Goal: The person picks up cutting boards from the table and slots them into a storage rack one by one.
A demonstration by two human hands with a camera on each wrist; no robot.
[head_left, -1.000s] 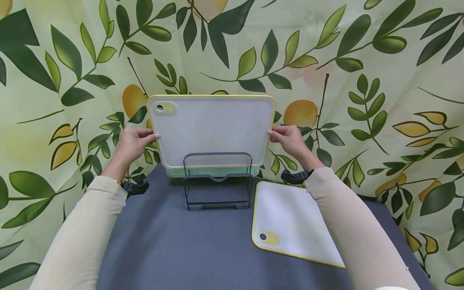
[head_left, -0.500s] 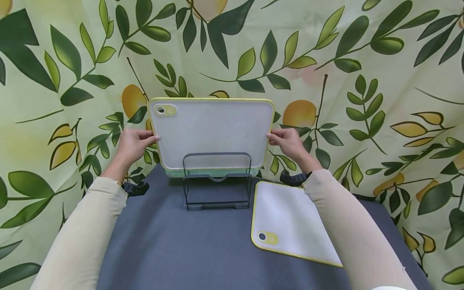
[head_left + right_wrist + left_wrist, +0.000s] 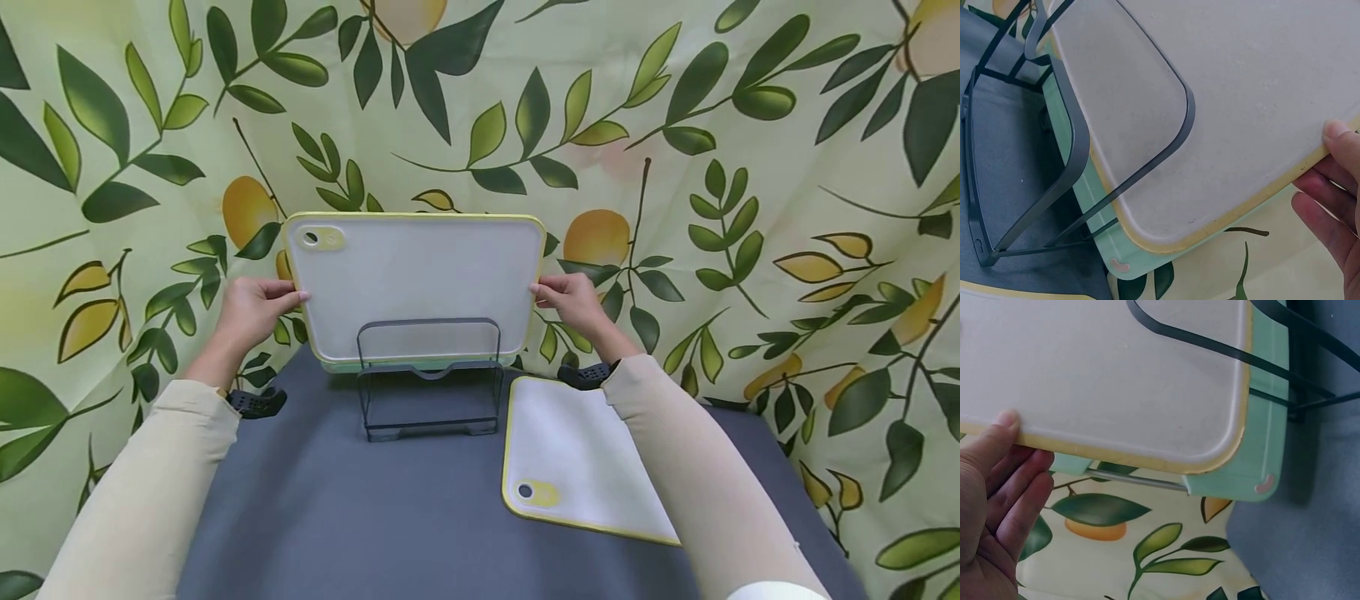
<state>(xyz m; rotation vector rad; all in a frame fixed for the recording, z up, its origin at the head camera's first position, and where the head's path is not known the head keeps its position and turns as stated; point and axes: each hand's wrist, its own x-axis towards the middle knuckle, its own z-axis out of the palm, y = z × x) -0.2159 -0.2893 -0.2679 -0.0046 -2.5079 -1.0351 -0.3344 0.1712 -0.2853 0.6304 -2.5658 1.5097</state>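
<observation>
A white cutting board with a yellow rim stands upright, its lower part behind the front wire loop of a dark rack. At its left edge my left hand pinches it, thumb on the white face and fingers behind. The right edge is pinched the same way by my right hand. Behind this board is a mint-green board, mostly hidden, its lower corners showing in both wrist views. The white board's bottom edge sits higher than the green one's.
Another white board with a yellow rim lies flat on the grey-covered table, right of the rack and partly under my right forearm. A leaf-patterned cloth hangs close behind the rack.
Both hands have lowered the white board a little in the rack, so less green shows beneath it. The head view has turned slightly to the right.
</observation>
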